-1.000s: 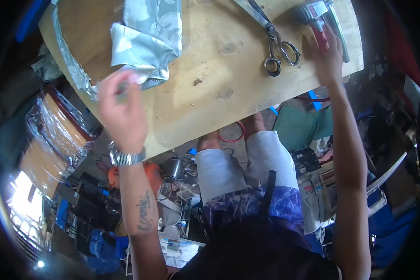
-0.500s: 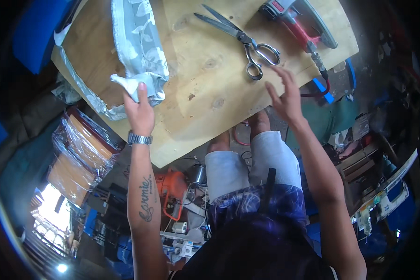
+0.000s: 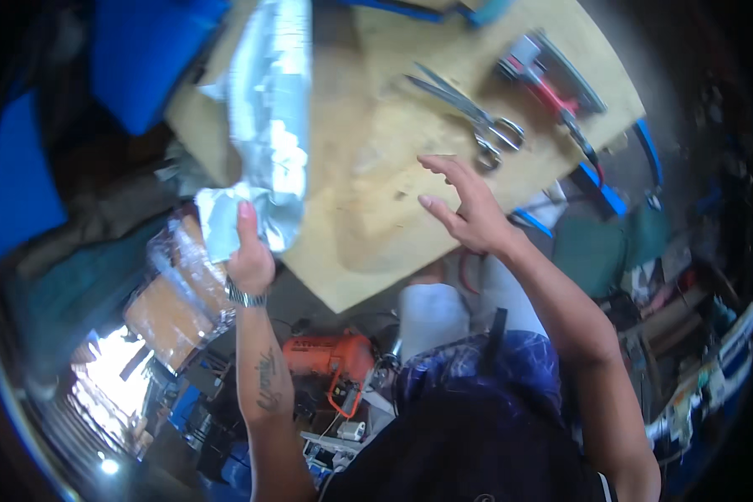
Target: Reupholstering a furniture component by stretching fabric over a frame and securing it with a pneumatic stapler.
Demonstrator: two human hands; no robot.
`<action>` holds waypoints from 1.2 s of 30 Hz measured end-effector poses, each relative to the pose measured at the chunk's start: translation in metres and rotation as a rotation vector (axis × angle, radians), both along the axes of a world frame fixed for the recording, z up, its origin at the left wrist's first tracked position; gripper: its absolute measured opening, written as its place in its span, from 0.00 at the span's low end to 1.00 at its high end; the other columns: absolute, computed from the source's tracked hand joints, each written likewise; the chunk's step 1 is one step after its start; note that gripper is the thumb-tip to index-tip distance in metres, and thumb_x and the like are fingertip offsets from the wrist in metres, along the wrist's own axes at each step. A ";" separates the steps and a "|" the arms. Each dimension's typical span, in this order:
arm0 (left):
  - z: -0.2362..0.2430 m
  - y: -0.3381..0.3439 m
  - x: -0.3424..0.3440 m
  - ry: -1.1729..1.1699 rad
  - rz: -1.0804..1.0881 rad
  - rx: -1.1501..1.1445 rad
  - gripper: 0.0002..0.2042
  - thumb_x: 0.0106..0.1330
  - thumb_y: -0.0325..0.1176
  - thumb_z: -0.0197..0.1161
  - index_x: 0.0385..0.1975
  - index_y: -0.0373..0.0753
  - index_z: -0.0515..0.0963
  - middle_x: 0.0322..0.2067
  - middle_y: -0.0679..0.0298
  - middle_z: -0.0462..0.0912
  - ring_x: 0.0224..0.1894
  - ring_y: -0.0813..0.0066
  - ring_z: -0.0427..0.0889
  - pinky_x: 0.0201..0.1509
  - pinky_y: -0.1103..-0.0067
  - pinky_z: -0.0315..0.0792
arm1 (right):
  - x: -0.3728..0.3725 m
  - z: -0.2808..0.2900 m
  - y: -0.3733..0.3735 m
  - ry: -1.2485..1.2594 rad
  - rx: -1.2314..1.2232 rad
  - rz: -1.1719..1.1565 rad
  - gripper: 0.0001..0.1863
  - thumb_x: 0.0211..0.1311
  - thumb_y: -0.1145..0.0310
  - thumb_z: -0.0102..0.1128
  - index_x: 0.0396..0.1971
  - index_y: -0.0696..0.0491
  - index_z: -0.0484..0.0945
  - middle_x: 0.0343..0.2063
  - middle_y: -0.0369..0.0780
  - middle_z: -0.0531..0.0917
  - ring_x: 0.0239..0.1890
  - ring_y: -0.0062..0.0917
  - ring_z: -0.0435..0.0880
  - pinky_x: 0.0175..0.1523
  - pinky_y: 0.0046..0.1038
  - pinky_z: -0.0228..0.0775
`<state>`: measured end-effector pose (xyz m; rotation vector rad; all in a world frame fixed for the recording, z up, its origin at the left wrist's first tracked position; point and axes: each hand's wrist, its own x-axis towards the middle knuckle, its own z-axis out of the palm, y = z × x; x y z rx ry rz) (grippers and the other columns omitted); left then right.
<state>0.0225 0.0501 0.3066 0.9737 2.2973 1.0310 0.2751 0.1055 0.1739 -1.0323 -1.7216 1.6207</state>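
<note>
A long strip of pale grey-blue fabric with a white leaf pattern (image 3: 269, 125) runs away from me at the left side of a plywood board. My left hand (image 3: 251, 255) grips its near end, thumb on top, with a wristwatch on that arm. Over the board's near part hovers my right hand (image 3: 473, 209), fingers spread and nothing in them. Just beyond it lie large metal scissors (image 3: 468, 113), their blades slightly apart. The fabric is smeared by motion.
The plywood board (image 3: 343, 276) has its near corner toward me. A red and grey air tool with a hose (image 3: 552, 79) lies at its far right. Below stand an orange machine (image 3: 330, 356) and plastic-wrapped brown panels (image 3: 176, 305). Blue pieces (image 3: 151, 58) are at far left.
My left hand has drawn the fabric end nearer, and the strip has shifted off the board's left edge. My right hand has moved left, away from the scissors. The view has shifted too.
</note>
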 end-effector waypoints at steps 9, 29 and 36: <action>0.193 -0.088 0.029 -0.420 0.155 0.472 0.11 0.65 0.32 0.55 0.39 0.31 0.77 0.35 0.64 0.81 0.36 0.80 0.77 0.41 0.85 0.70 | -0.102 0.281 0.005 0.345 0.913 0.314 0.25 0.49 0.52 0.61 0.44 0.53 0.74 0.46 0.42 0.74 0.48 0.34 0.70 0.57 0.36 0.57; 0.157 -0.082 0.066 -0.835 -0.162 0.101 0.09 0.64 0.33 0.57 0.31 0.33 0.77 0.26 0.68 0.79 0.28 0.81 0.75 0.32 0.87 0.67 | -0.055 0.239 -0.017 0.393 0.335 0.353 0.12 0.51 0.63 0.54 0.34 0.53 0.74 0.42 0.42 0.76 0.47 0.35 0.72 0.58 0.39 0.54; 0.134 -0.051 0.125 -1.084 0.218 0.289 0.09 0.64 0.28 0.56 0.41 0.32 0.75 0.35 0.63 0.79 0.36 0.80 0.75 0.41 0.86 0.67 | -0.001 0.228 0.004 0.286 0.560 0.330 0.14 0.54 0.62 0.51 0.36 0.50 0.80 0.49 0.45 0.72 0.55 0.42 0.67 0.60 0.47 0.53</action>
